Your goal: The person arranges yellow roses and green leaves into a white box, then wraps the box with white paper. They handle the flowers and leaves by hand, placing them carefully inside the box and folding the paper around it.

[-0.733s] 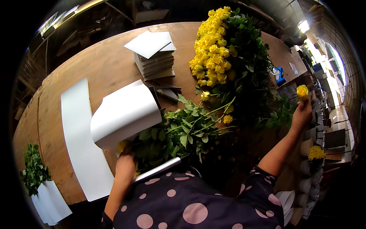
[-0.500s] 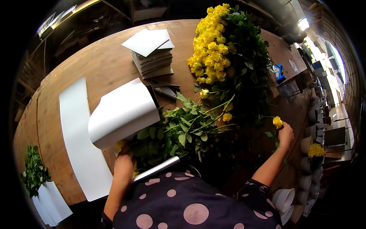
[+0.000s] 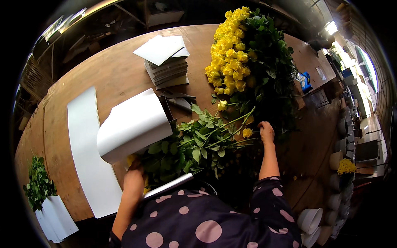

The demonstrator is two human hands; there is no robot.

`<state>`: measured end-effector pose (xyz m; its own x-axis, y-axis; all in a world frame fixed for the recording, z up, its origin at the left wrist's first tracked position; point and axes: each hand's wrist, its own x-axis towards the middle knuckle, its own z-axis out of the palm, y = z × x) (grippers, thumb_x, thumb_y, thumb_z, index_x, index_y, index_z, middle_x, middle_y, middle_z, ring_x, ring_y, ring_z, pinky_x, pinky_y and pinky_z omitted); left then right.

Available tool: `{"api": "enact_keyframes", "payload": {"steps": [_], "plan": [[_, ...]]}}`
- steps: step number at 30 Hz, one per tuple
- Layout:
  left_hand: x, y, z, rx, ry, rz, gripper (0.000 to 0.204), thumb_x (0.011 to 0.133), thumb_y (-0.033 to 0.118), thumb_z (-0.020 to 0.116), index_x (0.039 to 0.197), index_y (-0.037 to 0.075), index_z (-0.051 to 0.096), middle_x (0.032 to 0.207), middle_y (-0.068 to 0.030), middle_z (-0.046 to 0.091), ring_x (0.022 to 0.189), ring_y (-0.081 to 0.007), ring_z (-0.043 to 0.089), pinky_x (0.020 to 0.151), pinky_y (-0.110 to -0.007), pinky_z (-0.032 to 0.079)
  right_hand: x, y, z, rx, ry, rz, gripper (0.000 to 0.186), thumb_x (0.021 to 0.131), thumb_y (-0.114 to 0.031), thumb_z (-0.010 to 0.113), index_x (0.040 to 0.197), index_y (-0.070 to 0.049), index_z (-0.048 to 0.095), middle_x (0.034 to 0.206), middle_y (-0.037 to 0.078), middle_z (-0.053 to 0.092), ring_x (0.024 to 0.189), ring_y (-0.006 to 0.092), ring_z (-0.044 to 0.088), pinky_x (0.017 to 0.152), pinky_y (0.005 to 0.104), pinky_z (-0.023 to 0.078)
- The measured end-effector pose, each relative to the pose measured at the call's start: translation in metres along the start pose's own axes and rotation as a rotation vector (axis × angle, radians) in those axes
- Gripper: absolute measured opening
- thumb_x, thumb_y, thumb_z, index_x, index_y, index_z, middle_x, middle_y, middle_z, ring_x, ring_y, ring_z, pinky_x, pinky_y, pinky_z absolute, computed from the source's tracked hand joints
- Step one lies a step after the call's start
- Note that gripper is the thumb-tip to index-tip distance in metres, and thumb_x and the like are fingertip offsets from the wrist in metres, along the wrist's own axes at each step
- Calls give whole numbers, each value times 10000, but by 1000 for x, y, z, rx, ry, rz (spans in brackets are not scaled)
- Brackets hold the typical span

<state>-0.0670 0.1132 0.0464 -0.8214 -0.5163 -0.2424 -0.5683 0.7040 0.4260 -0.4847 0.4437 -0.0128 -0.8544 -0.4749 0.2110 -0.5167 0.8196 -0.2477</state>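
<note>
My left hand (image 3: 134, 180) is closed around a bunch of yellow roses beside a curved white sheet (image 3: 134, 126). Yellow petals (image 3: 131, 159) show next to its fingers, which are partly hidden. Leafy green stems (image 3: 204, 138) of that bunch stretch right across the table. My right hand (image 3: 266, 132) is over the dark foliage right of the stem ends, fingers drawn together; what they hold, if anything, does not show. Just left of it lies a yellow rose (image 3: 247, 132), and a paler yellow rose (image 3: 222, 105) lies farther back.
A large heap of yellow roses (image 3: 229, 58) covers the table's back right. A stack of card sheets (image 3: 167, 70) stands behind the curved sheet. A long white sheet (image 3: 84, 149) lies left; a wrapped leafy bundle (image 3: 53, 217) stands at the far left. White buckets (image 3: 309, 219) stand right.
My right hand has moved left, from the table's right side to near the stem ends. The yellow rose it held no longer shows in it. My left hand has stayed in place.
</note>
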Motion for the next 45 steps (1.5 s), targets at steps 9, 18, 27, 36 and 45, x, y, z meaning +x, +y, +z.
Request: {"api": "enact_keyframes", "payload": {"steps": [9,18,27,36,45], "plan": [[0,3,-3,-1,-21,-38,243,678,63,583,912,-6,581,1234,-161,416,952,-332,514,795,-381,448,-12,4,17,-53,-251,77,265,706,-48,552,957,-123,598,976,83,568,908,287,541,779,376,440],[-1,-3,3,-7,14,11,301,668,43,577,967,6,571,1229,-165,417,939,-334,512,792,-379,449,14,-5,-72,430,486,-92,181,807,-20,529,982,-41,568,871,63,624,806,151,594,724,277,455],[1,3,-1,-4,-3,4,241,666,39,558,896,-27,580,1220,-196,420,898,-335,530,772,-375,456,11,-57,-130,394,483,-178,190,824,-53,534,1011,-40,560,930,80,616,858,175,591,756,292,453],[-5,11,-5,135,-110,12,152,711,57,495,716,17,641,729,-160,613,717,-279,608,658,-341,496,-8,-242,-173,146,68,-491,165,767,-13,543,925,-19,588,882,119,610,770,270,600,665,318,469],[-8,11,14,-6,19,-47,159,685,79,510,703,-15,638,806,-172,593,807,-280,572,660,-334,490,-65,-413,-36,138,-437,-1109,120,716,-176,609,789,-81,600,670,81,563,603,280,560,542,366,449]]}}
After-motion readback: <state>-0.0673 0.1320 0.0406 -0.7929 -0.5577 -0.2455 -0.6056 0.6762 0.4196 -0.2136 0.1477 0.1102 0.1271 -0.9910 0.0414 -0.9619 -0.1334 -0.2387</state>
